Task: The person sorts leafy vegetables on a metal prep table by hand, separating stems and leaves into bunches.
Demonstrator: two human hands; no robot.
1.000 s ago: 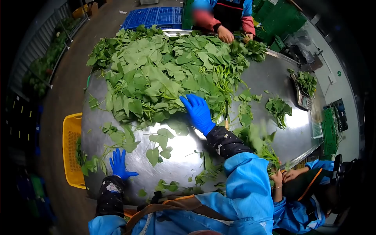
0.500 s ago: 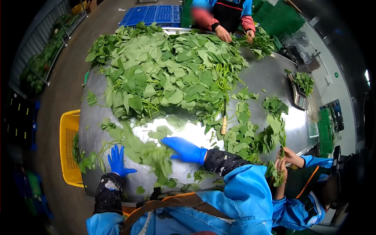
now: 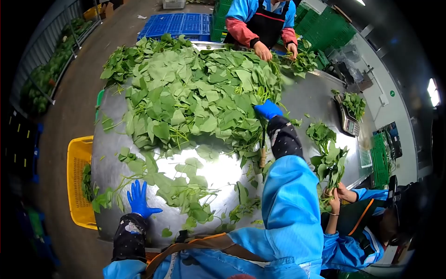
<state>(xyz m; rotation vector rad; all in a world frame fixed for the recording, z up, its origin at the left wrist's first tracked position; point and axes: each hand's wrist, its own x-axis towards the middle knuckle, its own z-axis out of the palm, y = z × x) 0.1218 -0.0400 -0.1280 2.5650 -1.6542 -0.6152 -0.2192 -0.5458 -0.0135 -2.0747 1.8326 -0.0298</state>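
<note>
My left hand (image 3: 140, 200), in a blue glove, lies flat on the metal table (image 3: 114, 160) with fingers spread, holding nothing. Beside it, loose leafy greens (image 3: 186, 190) are scattered over the tabletop. My right hand (image 3: 268, 109), also blue-gloved, is at the right edge of the big pile of leafy greens (image 3: 195, 93), touching the stems there. Its fingertips are partly lost against the leaves, so their grip does not show. Just below that hand lies a knife with a wooden handle (image 3: 263, 158), its dark blade pointing toward the pile.
Across the table a co-worker's hands (image 3: 265, 51) handle greens. At right, another person's hands (image 3: 335, 197) hold a leafy bunch. A scale (image 3: 349, 122) carrying greens stands on the far right. A yellow crate (image 3: 79, 186) sits by the left edge.
My right hand has moved away from the loose greens in front of me, up and right to the pile's edge. My left hand stays flat on the table. The view has shifted slightly.
</note>
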